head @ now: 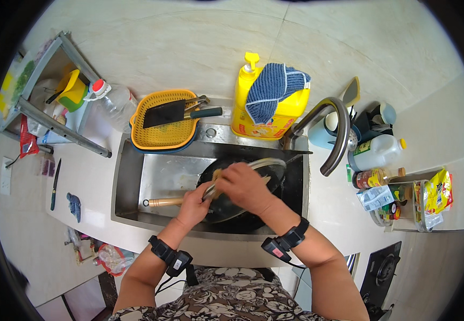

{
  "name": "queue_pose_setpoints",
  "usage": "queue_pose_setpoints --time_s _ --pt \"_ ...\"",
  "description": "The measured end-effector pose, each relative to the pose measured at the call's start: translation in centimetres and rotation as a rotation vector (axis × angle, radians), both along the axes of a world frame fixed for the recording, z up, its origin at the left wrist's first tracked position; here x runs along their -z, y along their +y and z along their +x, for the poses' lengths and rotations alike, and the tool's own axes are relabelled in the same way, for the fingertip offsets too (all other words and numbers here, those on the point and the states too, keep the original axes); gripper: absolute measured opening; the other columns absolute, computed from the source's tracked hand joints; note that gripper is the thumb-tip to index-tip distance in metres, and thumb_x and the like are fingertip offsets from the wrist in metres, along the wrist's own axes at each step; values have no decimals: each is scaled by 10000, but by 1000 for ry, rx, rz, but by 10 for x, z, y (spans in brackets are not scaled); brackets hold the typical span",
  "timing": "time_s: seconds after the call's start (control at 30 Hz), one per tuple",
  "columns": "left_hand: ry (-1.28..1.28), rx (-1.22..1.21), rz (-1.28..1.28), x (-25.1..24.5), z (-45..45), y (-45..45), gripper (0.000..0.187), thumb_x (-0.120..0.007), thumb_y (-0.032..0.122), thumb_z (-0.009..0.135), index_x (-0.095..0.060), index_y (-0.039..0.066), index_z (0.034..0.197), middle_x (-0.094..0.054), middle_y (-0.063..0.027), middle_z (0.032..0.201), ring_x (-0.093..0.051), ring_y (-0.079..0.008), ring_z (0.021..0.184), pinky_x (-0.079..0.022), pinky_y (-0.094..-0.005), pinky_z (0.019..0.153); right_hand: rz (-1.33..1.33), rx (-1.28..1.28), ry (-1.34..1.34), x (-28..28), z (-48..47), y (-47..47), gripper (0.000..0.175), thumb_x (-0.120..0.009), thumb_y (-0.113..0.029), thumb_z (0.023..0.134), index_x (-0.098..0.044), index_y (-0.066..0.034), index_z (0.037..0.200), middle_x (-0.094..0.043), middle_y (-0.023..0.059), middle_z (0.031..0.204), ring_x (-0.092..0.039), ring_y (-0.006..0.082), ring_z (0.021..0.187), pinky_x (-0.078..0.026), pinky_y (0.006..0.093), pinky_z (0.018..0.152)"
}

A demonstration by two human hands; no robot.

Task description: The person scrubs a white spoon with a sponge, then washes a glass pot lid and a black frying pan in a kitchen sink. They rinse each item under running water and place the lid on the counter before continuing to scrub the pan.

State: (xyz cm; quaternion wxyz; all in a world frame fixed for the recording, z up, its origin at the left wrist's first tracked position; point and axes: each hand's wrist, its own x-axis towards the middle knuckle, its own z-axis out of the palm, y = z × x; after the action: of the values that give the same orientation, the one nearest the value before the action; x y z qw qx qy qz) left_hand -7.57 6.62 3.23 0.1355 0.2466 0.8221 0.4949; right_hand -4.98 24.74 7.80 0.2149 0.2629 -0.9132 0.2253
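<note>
Over the stainless steel sink (164,164), my left hand (194,205) grips the rim of a glass pot lid (226,214), which is tilted. My right hand (242,186) presses a tan scrubber or cloth (217,174) against the lid; the fingers partly hide it, so its kind is unclear. Below the lid, a black wok (252,224) lies in the sink, its wooden handle (166,202) pointing left.
A curved faucet (338,132) rises at the sink's back right. Behind stand a yellow detergent jug (272,120) with a blue cloth (270,92) and a yellow basket (164,138) holding a cleaver (166,114). A knife (56,184) lies on the left counter, bottles (378,152) at right.
</note>
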Motion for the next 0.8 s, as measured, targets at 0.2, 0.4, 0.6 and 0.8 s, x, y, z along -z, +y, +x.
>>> queue_pose_setpoints --time_s 0.2,0.4,0.6,0.8 --pt "120 71 -20 13 -6 15 319 -607 2 707 -595 71 1018 -615 -172 824 -601 -354 753 -484 -376 629 23 0 6 16 8 4 190 -588 -116 667 -534 -152 845 -511 16 817 -524 223 808 -458 325 706" --pt "184 130 14 13 -11 30 332 -611 -6 702 -606 75 1024 -635 -148 861 -614 -334 784 -504 -354 672 -143 169 -21 43 23 43 326 -679 -76 594 -586 -147 898 -588 25 936 -564 244 905 -478 342 800" --pt "15 58 44 15 -16 27 321 -605 -32 720 -613 62 1027 -637 -162 884 -626 -325 797 -504 -332 691 -817 631 -266 102 42 99 254 -655 73 673 -562 -51 876 -611 51 886 -587 144 839 -460 247 800" --pt "47 28 50 18 -21 24 293 -614 -15 752 -607 41 1040 -638 -165 816 -631 -261 701 -491 -295 647 -1029 748 -440 128 41 119 229 -660 62 700 -541 -38 869 -577 -10 830 -526 72 786 -438 203 743"
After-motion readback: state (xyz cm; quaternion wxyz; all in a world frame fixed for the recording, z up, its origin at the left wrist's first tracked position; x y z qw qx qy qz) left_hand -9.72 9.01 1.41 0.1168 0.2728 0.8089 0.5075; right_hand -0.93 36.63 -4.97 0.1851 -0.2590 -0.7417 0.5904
